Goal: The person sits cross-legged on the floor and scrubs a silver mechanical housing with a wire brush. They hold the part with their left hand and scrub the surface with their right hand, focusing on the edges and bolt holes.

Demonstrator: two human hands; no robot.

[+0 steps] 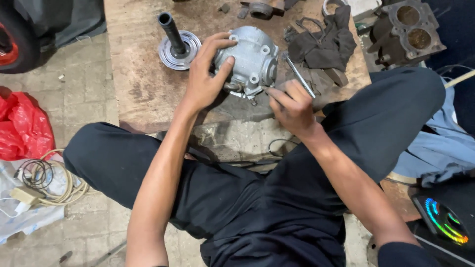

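Cylinder head (250, 59), a grey cast-metal piece with rounded lobes, bolt bosses and a dull, slightly gritty skin, sits near the middle of the worn wooden board (143, 89), tipped a little toward the person. In the head view, the only one here, the left hand (205, 79) is clasped over its left side, thumb and fingers wrapped round the casting and steadying it. The right hand (292, 106) is closed round a thin metal rod tool (299, 75), whose shaft runs up and away from the knuckles while the fingertips press in at the casting's lower edge; the working tip is hidden, so I cannot tell exactly what it touches. The likeliest trouble, as I judge it, is the thin tool slipping off the smooth curved metal and jabbing the holding thumb, since that hand lies close to the tool's line. The casting could also roll, because it rests on a rounded face on an uneven, stained board. A dark greasy rag (324, 42) lies just beside it to the right, and a flanged steel disc with a black tube (177, 43) stands to the left; either could be knocked. A rusty engine block (408, 29) sits well apart at the upper right, and red plastic bags (22, 126) lie on the tiled floor.
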